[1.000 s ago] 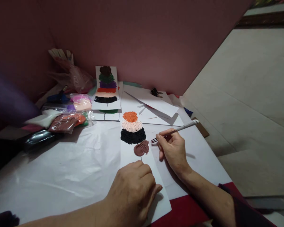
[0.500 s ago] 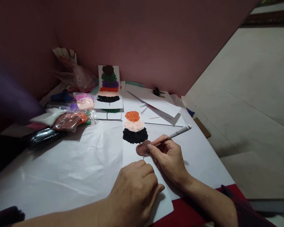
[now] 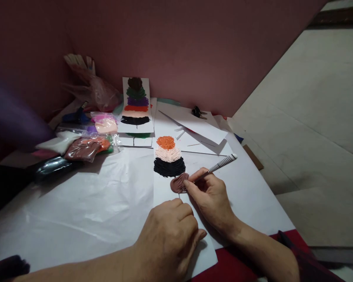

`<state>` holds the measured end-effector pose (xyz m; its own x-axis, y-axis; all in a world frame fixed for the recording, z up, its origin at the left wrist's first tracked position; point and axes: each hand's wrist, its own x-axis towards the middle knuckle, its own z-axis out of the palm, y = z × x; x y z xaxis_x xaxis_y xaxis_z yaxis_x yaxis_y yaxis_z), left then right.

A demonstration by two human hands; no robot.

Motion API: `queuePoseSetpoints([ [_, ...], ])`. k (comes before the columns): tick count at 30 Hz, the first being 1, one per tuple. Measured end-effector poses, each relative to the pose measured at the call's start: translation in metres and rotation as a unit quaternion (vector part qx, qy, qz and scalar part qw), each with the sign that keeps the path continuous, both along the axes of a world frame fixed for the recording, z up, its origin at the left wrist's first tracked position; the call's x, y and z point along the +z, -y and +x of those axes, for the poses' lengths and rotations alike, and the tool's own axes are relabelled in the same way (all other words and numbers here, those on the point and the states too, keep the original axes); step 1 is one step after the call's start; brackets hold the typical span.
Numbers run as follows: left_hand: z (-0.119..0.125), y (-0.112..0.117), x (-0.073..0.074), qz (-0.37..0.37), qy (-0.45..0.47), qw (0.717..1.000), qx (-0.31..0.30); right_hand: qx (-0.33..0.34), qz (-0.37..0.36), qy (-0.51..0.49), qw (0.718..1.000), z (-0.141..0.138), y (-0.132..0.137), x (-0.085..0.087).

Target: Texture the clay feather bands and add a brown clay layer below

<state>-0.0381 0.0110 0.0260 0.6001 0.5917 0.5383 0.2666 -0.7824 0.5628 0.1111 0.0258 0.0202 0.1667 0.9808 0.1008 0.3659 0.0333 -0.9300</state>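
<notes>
My right hand (image 3: pixel 213 199) pinches a slim pen-like tool (image 3: pixel 222 163) with a ridged black-and-white handle. Its tip is at a flat patch of brown modelling clay (image 3: pixel 177 184), hidden behind my fingers. Slanting grooves mark the right part of the patch; the left part is smoother. My left hand (image 3: pixel 170 233) rests curled on the white paper strip (image 3: pixel 161 192), just below the clay; the inside of its fingers is hidden. Above the brown patch on the strip lie grooved bands of black clay (image 3: pixel 169 167), pale peach clay (image 3: pixel 168 155) and orange clay (image 3: pixel 165 142).
A card with coloured clay bands (image 3: pixel 136 105) lies at the back. Plastic packets of clay (image 3: pixel 84 149) are heaped at the left, beside a crumpled clear bag (image 3: pixel 101 94). Folded white paper (image 3: pixel 194 121) and keys (image 3: pixel 197 112) lie behind. The table edge runs along the right.
My right hand stays at the brown clay with the tool, whose handle has tilted slightly. The left hand stays on the paper. The whole view has shifted slightly.
</notes>
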Motion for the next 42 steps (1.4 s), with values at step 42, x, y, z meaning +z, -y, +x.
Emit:
queuePoseSetpoints([
  [42,-0.018,-0.016,0.037,-0.053,0.178,0.974,0.132,0.211,0.263,0.061,0.939,0.015,0.010,0.037],
])
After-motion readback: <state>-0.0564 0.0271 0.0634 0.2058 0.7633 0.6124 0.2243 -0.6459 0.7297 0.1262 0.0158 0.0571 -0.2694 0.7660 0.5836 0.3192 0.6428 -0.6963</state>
